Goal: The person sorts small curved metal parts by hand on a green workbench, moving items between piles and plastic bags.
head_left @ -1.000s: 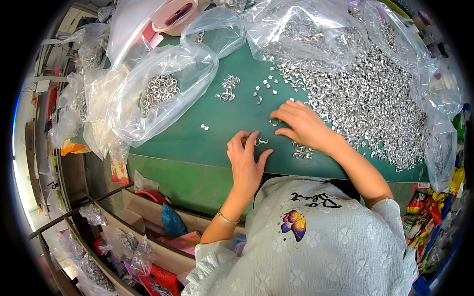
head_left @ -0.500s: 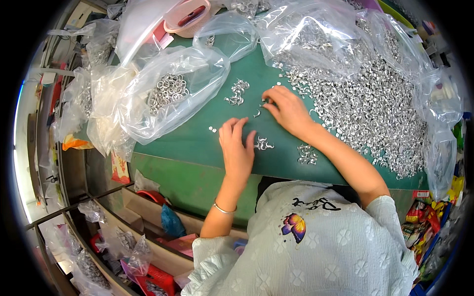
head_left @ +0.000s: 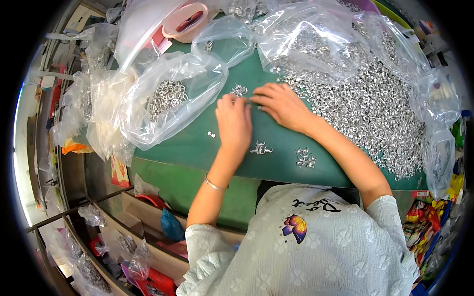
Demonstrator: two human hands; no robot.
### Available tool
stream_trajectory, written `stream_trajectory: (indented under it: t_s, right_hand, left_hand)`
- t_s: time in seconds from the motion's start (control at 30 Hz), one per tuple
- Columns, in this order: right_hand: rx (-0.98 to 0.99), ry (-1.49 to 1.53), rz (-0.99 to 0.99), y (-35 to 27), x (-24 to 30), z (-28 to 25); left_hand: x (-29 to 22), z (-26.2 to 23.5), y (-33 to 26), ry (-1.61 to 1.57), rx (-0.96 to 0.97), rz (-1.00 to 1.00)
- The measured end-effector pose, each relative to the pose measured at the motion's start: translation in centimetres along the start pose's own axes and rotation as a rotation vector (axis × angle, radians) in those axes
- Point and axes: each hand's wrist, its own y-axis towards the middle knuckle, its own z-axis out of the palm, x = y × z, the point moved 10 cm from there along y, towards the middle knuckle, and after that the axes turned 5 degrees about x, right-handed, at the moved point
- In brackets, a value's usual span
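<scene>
My left hand (head_left: pixel 233 122) and my right hand (head_left: pixel 280 104) meet fingertip to fingertip over the green table (head_left: pixel 197 148), pinching a small silver metal piece between them. Just beyond the fingers lies a little cluster of silver pieces (head_left: pixel 239 90). A big heap of small silver metal parts (head_left: pixel 375 108) spreads to the right of my right hand. Two small groups of shaped silver pieces (head_left: pixel 260 147) (head_left: pixel 305 157) lie near my forearms. A clear bag of metal rings (head_left: pixel 168 96) sits left of my left hand.
Clear plastic bags (head_left: pixel 316 39) lie over the heap at the back. A pink lidded box (head_left: pixel 185 19) stands at the far edge. Shelves with bagged parts (head_left: pixel 89 261) run along the left. Coloured packets (head_left: pixel 419 227) sit at the right edge.
Both hands have moved away from the near edge toward the far left, coming together by the small cluster. The two groups of shaped pieces stay behind near my forearms.
</scene>
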Motion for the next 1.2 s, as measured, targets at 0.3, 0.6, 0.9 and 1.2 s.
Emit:
stream_trajectory:
  t_s: [0.3,0.6,0.9,1.2]
  right_hand:
    - [-0.108,-0.254,0.181,-3.6,-3.2,-4.4]
    - [-0.050,-0.583,0.638,-12.3,-5.8,-6.6]
    - [0.101,-0.490,0.385,-7.8,-3.0,-1.7]
    - [0.025,-0.562,0.554,-7.3,-5.4,-2.8]
  left_hand:
    - [-25.5,-17.5,-3.4,-0.737,-0.222,0.871]
    - [-20.5,-17.9,-5.7,-0.968,-0.806,0.233]
    - [-24.0,-17.7,-6.1,-0.973,-0.274,0.618]
    - [-23.6,-17.7,-5.4,-0.839,0.054,0.821]
